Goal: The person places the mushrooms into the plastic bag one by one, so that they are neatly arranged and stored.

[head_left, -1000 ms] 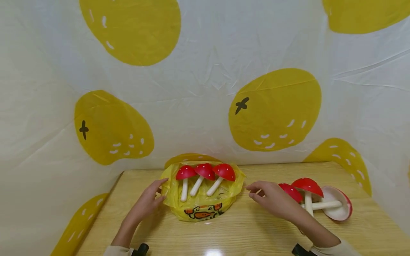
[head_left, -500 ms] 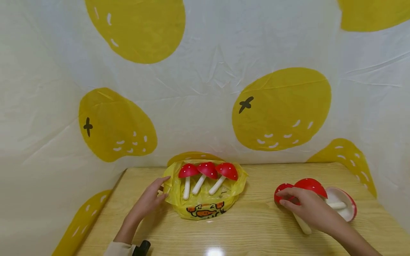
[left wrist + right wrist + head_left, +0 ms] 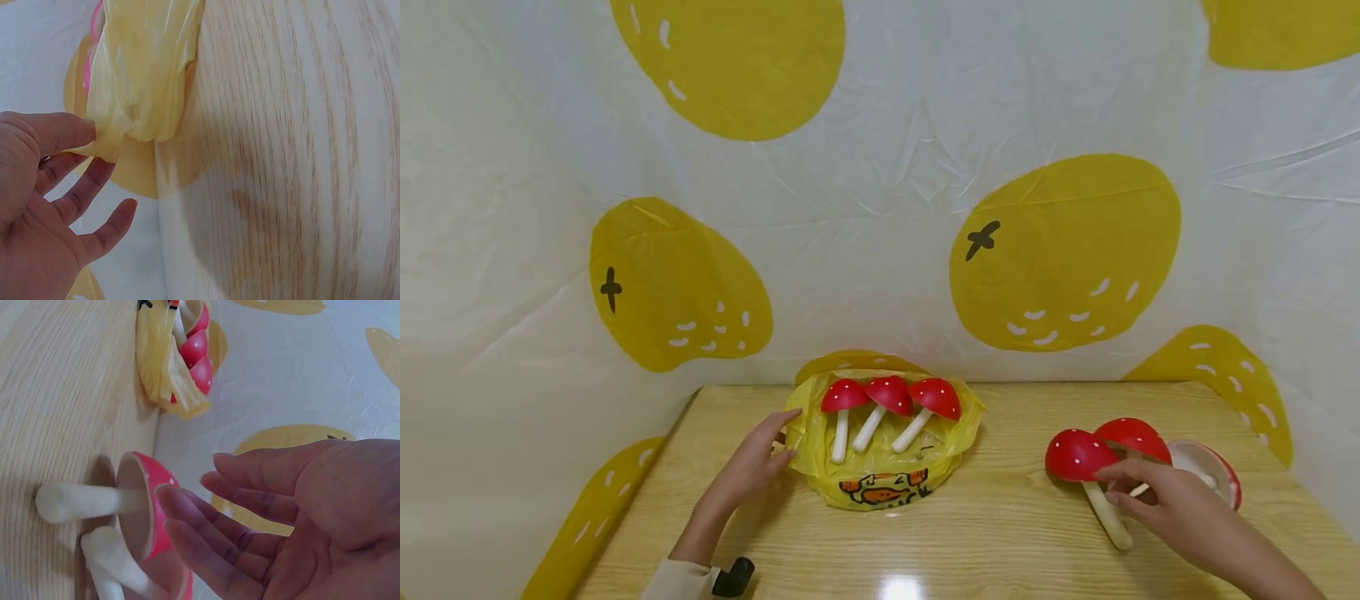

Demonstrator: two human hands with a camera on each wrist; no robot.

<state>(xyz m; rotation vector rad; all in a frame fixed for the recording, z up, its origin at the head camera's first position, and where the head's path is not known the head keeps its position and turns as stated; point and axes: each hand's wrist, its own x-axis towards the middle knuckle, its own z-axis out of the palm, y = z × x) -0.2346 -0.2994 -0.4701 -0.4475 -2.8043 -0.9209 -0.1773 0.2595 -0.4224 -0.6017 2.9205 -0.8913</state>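
In the head view my left hand (image 3: 747,468) is at the left side of a yellow plastic bag (image 3: 831,492) with a printed cartoon. The left wrist view shows its thumb and fingers pinching the edge of the bag (image 3: 150,81). Three toy mushrooms with white-dotted red caps lie in the bag's mouth, one being the rightmost mushroom (image 3: 935,398). My right hand (image 3: 1180,504) is among more toy mushrooms at the right. Its fingertips are right at the cap of the nearest mushroom (image 3: 1078,456); in the right wrist view thumb and fingers (image 3: 206,534) stand apart, holding nothing.
Behind that mushroom sit another red-capped mushroom (image 3: 1131,437) and one tipped over, its pale cap underside (image 3: 1191,457) partly hidden by my hand. The wooden table (image 3: 880,550) ends at a pale curtain (image 3: 865,275) with yellow fruit prints.
My right hand has moved from beside the bag over to the mushrooms on the right, then slid a little right, uncovering the nearest one. The left hand keeps its place at the bag.
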